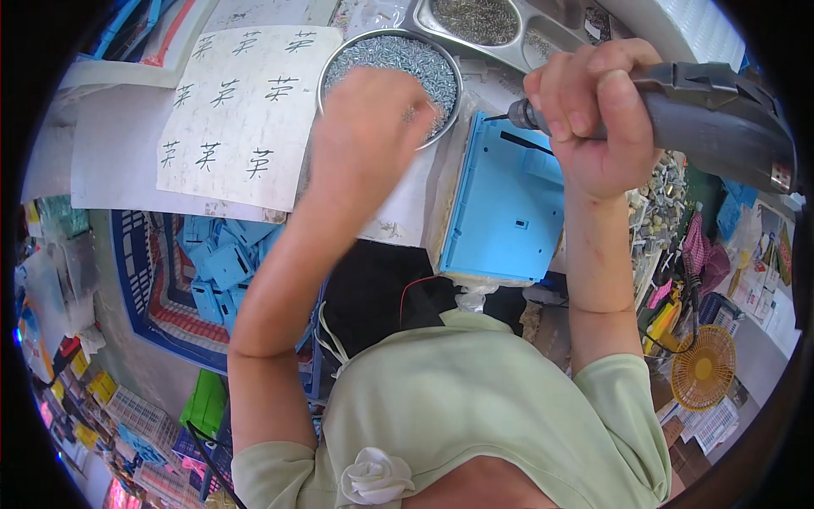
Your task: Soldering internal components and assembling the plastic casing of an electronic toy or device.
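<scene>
My right hand [598, 114] is wrapped around a dark grey electric screwdriver [708, 123], which lies nearly level. Its thin bit [500, 117] points left, over the upper left corner of a light blue plastic panel [509, 208]. That panel rests on a padded board in front of me, with a small square slot in its lower part. Over a round metal bowl [390, 36] of small silvery screws [373, 58] is my left hand [373, 127], bent downward and smeared by motion. Its fingertips are too blurred to show whether they hold a screw.
A steel tray [530, 30] with small metal parts in compartments stands behind the bowl. Paper sheets [233, 119] with handwriting lie at left. Below them, a dark blue basket [127, 271] holds several light blue plastic pieces [225, 263]. A yellow round basket [704, 366] stands at right.
</scene>
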The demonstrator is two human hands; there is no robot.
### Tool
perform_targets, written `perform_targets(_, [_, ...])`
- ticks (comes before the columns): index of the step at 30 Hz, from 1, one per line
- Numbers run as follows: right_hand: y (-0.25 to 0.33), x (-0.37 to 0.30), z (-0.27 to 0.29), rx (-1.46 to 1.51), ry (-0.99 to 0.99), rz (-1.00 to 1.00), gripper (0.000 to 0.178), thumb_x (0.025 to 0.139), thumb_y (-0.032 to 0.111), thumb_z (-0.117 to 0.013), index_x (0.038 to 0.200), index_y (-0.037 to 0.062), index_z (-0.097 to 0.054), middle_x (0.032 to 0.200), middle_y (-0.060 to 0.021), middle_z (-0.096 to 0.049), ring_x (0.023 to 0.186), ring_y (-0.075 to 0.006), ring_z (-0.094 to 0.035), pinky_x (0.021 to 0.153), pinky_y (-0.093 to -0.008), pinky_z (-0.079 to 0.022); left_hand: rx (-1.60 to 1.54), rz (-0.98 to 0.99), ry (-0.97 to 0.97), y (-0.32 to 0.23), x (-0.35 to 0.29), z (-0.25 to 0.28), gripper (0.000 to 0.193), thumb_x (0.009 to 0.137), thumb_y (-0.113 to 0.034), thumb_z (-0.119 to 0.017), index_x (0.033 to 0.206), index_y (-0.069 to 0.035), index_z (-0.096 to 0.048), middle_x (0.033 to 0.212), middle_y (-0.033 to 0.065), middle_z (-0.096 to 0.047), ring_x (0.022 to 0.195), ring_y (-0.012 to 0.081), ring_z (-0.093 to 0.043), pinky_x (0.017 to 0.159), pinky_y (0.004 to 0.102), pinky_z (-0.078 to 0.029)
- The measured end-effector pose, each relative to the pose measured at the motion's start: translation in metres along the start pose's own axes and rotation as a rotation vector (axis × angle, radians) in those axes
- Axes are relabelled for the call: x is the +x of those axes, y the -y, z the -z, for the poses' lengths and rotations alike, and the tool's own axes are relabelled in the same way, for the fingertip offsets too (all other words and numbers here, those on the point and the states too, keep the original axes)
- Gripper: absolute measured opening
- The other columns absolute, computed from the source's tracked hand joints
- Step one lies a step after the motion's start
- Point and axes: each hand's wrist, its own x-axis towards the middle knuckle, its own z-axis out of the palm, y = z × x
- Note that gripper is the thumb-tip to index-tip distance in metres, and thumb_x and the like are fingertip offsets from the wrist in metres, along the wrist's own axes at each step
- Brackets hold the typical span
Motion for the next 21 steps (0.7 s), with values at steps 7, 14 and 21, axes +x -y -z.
perform_targets(7, [-0.012,0.002,-0.009,-0.027,-0.003,-0.028,0.004,0.103,0.009,-0.051,0.099,0.0076,-0.05,0.062,0.0003,-0.043,0.053,-0.0117,-0.04,0.053,-0.0303,-0.036,-0.192,-0.215,0.207,-0.072,-0.065,-0.014,0.015,0.083,-0.009,-0.074,0.091,-0.007,-0.061,0.121,0.0092,-0.071,0.117,0.0301,-0.068,0.099,0.051,-0.052])
perform_targets(14, [-0.003,0.005,-0.017,-0.004,-0.096,-0.048,0.012,0.1,0.006,-0.056,0.093,0.0082,-0.047,0.06,-0.001,-0.044,0.051,-0.0113,-0.041,0.052,-0.0301,-0.037,-0.038,-0.225,0.212,-0.076,-0.066,-0.014,0.015,0.084,-0.01,-0.073,0.087,-0.009,-0.058,0.119,0.0073,-0.073,0.12,0.0229,-0.069,0.101,0.0465,-0.043])
perform_targets(21, [0.001,-0.017,-0.032,-0.044,-0.04,-0.062,0.021,0.1,0.011,-0.061,0.088,0.007,-0.045,0.059,-0.0028,-0.048,0.051,-0.0115,-0.042,0.051,-0.0303,-0.037,-0.071,-0.183,0.168,-0.078,-0.069,-0.015,0.016,0.085,-0.01,-0.073,0.086,-0.011,-0.057,0.117,0.0045,-0.075,0.116,0.019,-0.071,0.094,0.0416,-0.04])
